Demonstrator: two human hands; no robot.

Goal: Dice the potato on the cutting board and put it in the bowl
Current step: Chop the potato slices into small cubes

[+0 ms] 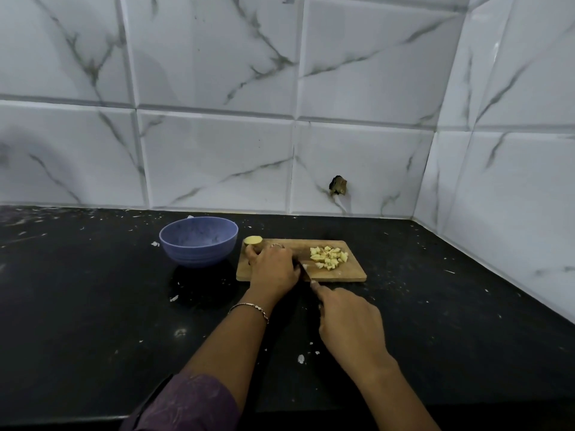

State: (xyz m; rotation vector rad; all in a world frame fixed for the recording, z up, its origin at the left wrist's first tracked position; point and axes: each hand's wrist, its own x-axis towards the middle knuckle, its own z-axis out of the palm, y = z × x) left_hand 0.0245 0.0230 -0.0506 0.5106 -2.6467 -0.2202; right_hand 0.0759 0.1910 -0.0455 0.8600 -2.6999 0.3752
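A wooden cutting board (348,273) lies on the black counter. A pile of pale diced potato (329,257) sits on its right half. An uncut potato piece (253,241) rests at the board's far left corner. My left hand (273,269) is curled over the board's left part; what it holds down is hidden beneath it. My right hand (348,321) grips a knife (304,272), index finger along the blade, whose tip lies beside my left hand. A blue bowl (199,241) stands just left of the board, with nothing visible inside.
The black counter (93,306) is speckled with small white scraps. A marble-tiled wall runs behind and along the right side, meeting in a corner. A dark hole (338,185) shows in the back wall tile.
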